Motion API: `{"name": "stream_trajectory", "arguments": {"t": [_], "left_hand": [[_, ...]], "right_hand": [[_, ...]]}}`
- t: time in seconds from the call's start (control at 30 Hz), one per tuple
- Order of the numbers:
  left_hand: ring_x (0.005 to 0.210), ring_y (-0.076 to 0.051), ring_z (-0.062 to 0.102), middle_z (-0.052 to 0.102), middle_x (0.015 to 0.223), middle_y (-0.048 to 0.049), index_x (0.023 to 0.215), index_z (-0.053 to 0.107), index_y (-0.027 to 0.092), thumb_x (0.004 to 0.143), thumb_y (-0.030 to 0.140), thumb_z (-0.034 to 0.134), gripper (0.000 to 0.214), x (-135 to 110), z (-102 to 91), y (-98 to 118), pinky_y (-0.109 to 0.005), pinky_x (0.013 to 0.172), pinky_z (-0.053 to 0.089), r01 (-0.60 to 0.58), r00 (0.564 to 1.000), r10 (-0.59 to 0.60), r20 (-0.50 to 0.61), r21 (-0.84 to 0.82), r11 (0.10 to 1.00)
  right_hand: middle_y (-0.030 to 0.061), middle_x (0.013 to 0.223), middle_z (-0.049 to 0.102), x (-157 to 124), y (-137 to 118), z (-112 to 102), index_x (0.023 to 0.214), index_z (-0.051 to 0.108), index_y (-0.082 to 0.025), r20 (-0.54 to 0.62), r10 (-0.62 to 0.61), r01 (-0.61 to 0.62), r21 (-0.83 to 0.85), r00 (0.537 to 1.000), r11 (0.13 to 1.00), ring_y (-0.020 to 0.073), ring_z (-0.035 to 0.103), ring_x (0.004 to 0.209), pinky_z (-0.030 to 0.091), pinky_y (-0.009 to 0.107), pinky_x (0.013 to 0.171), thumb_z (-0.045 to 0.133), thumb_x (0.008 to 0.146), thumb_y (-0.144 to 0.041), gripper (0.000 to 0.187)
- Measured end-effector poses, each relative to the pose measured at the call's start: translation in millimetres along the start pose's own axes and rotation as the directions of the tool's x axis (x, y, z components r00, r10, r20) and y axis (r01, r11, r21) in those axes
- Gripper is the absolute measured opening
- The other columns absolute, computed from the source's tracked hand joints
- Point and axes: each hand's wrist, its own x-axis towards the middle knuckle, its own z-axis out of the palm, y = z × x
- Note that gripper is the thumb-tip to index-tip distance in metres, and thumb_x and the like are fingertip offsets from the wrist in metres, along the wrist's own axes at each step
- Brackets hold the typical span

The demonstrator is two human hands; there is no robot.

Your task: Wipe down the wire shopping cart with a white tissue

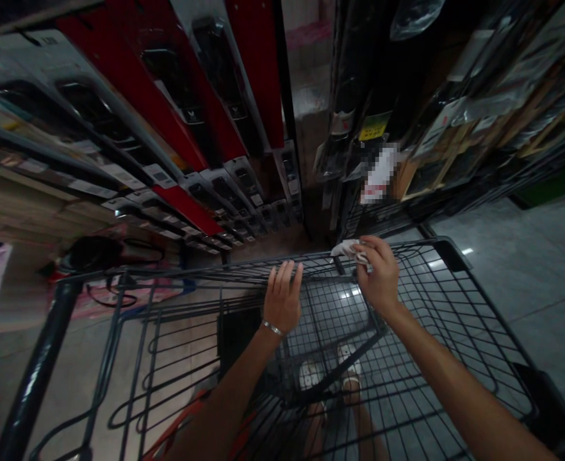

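Note:
My left hand (283,296) rests with straight fingers on the top wire rim of a black wire shopping cart (460,333); a thin bracelet sits on its wrist. My right hand (379,276) is closed on a small crumpled white cloth or paper (347,249) and holds it against the same rim, just to the right of the left hand. The cart's basket below my arms looks bare, and my white-sandalled feet (330,374) show through its mesh.
Shelves of packaged goods in red and grey blister packs (181,134) rise ahead on the left. Hanging dark packages and framed items (436,128) fill the rack on the right. A black post (37,378) stands at the left. Grey tiled floor (527,269) lies to the right.

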Motion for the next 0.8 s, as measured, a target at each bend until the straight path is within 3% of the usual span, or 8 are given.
{"name": "stream_trajectory", "arguments": {"t": [0.13, 0.3, 0.43, 0.67, 0.8], "left_hand": [[0.143, -0.030, 0.021, 0.032, 0.150, -0.0207, 0.147, 0.019, 0.007, 0.074, 0.006, 0.043, 0.076, 14, -0.4, 9, -0.053, 0.113, 0.028, 0.004, 0.999, -0.003, 0.050, -0.012, 1.000], [0.144, -0.031, 0.017, 0.031, 0.150, -0.0227, 0.145, 0.022, 0.004, 0.077, 0.006, 0.042, 0.071, 26, 2.5, 15, -0.053, 0.112, 0.030, 0.044, 0.994, -0.046, 0.102, 0.024, 0.999], [0.144, -0.030, 0.013, 0.032, 0.150, -0.0218, 0.145, 0.020, 0.004, 0.078, 0.005, 0.039, 0.070, 25, 5.6, 20, -0.053, 0.114, 0.028, 0.087, 0.990, -0.091, 0.105, 0.040, 0.995], [0.144, -0.032, 0.011, 0.029, 0.150, -0.0244, 0.145, 0.019, 0.002, 0.075, 0.003, 0.042, 0.074, 26, 8.4, 29, -0.053, 0.115, 0.028, 0.149, 0.985, -0.150, 0.087, 0.025, 0.989], [0.144, -0.032, 0.015, 0.026, 0.151, -0.0241, 0.146, 0.018, 0.003, 0.074, 0.003, 0.043, 0.076, 26, 9.3, 28, -0.053, 0.114, 0.028, 0.151, 0.985, -0.151, 0.087, 0.005, 0.988]], "right_hand": [[0.0098, 0.111, 0.065, -3, 14, 13, 0.110, 0.063, -0.019, 0.199, -0.138, 0.165, -0.122, 0.970, 0.979, 0.0236, 0.056, 0.094, 0.047, 0.042, 0.084, 0.044, 0.076, -0.001, 0.043], [0.0084, 0.106, 0.065, -3, 23, 11, 0.109, 0.064, -0.020, 0.228, -0.049, 0.083, -0.142, 0.972, 0.986, 0.0234, 0.055, 0.094, 0.045, 0.041, 0.088, 0.045, 0.077, -0.004, 0.040], [0.0089, 0.103, 0.065, 3, 38, -12, 0.105, 0.066, -0.021, 0.211, 0.045, 0.002, -0.219, 0.977, 0.976, 0.0246, 0.055, 0.093, 0.044, 0.044, 0.089, 0.047, 0.077, -0.008, 0.036], [0.0116, 0.097, 0.065, 13, 97, -72, 0.094, 0.068, -0.016, 0.086, 0.159, -0.110, -0.412, 0.984, 0.904, 0.0261, 0.056, 0.089, 0.045, 0.043, 0.085, 0.048, 0.074, -0.013, 0.028], [0.0138, 0.101, 0.063, 15, 114, -89, 0.091, 0.068, -0.015, 0.041, 0.183, -0.146, -0.450, 0.982, 0.881, 0.0271, 0.056, 0.093, 0.044, 0.043, 0.087, 0.048, 0.074, -0.014, 0.027]]}}
